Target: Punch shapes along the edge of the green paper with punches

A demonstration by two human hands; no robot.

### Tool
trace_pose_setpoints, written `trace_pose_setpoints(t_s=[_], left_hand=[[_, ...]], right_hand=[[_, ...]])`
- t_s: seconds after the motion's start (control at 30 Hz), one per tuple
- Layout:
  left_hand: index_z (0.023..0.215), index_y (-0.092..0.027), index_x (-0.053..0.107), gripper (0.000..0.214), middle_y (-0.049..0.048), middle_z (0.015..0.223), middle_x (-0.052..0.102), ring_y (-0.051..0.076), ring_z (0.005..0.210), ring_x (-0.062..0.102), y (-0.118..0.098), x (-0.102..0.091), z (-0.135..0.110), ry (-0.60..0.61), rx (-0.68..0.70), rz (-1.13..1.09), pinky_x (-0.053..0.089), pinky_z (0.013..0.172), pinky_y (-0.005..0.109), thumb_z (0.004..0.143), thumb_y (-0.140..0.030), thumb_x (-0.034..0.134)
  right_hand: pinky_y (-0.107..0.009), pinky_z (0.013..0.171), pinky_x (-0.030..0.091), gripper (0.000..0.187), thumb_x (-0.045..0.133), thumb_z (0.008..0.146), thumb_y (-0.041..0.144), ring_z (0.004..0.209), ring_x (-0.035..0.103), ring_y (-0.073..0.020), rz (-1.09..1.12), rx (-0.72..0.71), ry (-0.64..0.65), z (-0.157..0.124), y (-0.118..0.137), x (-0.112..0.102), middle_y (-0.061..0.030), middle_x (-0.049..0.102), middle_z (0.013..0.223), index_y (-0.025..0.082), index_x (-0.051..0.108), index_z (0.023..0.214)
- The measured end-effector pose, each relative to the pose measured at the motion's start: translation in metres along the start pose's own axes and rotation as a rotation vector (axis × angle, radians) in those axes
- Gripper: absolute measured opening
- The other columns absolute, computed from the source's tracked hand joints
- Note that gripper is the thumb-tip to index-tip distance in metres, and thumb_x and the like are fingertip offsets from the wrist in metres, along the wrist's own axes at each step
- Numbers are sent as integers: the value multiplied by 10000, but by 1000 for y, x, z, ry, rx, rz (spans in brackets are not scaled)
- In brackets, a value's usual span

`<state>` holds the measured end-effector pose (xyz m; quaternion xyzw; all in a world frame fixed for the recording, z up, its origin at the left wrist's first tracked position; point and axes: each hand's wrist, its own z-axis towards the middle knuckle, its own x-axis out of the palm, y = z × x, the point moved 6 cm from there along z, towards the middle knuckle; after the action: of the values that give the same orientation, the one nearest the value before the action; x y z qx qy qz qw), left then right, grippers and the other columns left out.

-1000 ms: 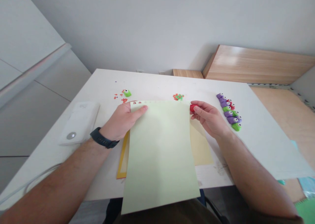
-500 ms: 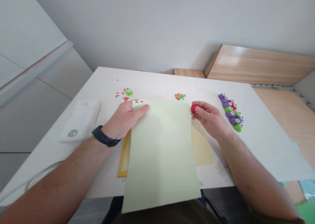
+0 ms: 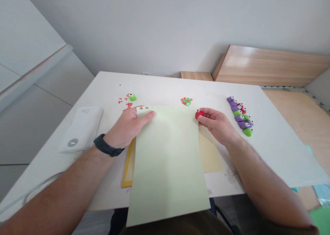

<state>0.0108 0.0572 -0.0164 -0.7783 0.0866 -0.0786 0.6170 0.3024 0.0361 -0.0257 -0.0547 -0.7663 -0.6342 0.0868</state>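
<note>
A pale green sheet of paper (image 3: 168,159) hangs over the table's near edge, with small cut-out shapes along its far edge at the left. My left hand (image 3: 129,126) pinches the sheet's far left corner, thumb on top and fingers underneath. In my right hand (image 3: 216,123) is a small red paper punch (image 3: 199,115), gripped between thumb and fingers. The punch sits at the far right corner of the sheet, over its edge. Behind the sheet lie a green paper punch (image 3: 132,97) with red paper bits (image 3: 129,105), and a pile of red and green bits (image 3: 186,101).
Purple, green and red punches (image 3: 239,118) stand in a slanting cluster at the right. A white power bank (image 3: 82,128) with a cable (image 3: 38,187) lies at the left. Under the sheet are cream paper (image 3: 210,152) and a yellow-edged piece (image 3: 127,173).
My right hand has moved the red punch slightly left, onto the corner of the sheet. My left hand keeps its grip. The whole view has shifted a little.
</note>
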Motion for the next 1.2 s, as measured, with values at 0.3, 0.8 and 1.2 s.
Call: trace_pose_setpoints(t_s=[0.3, 0.8, 1.2], left_hand=[[1150, -230, 751, 383, 68, 1110, 794, 294, 928, 763, -2, 3, -1, 14, -7, -54, 638, 844, 424, 805, -388, 804], [1170, -225, 745, 414, 72, 1110, 792, 297, 921, 762, 1, 2, -1, 14, -4, -17, 639, 820, 414, 804, -409, 808], [1157, -230, 741, 417, 69, 1083, 795, 296, 897, 759, 3, 2, 0, 9, -16, -38, 630, 817, 427, 794, -422, 810]], right_hand=[[-311, 847, 484, 362, 902, 731, 290, 901, 662, -155, -7, 20, 29, 0, -4, 0, -18, 758, 994, 231, 748, 1053], [-307, 854, 475, 332, 904, 732, 314, 892, 649, -146, -26, 10, 33, 1, -2, 0, -10, 748, 983, 227, 755, 1015], [-303, 791, 471, 308, 901, 732, 336, 823, 639, -147, -34, 33, 7, 1, -3, 1, -20, 750, 931, 213, 765, 980]])
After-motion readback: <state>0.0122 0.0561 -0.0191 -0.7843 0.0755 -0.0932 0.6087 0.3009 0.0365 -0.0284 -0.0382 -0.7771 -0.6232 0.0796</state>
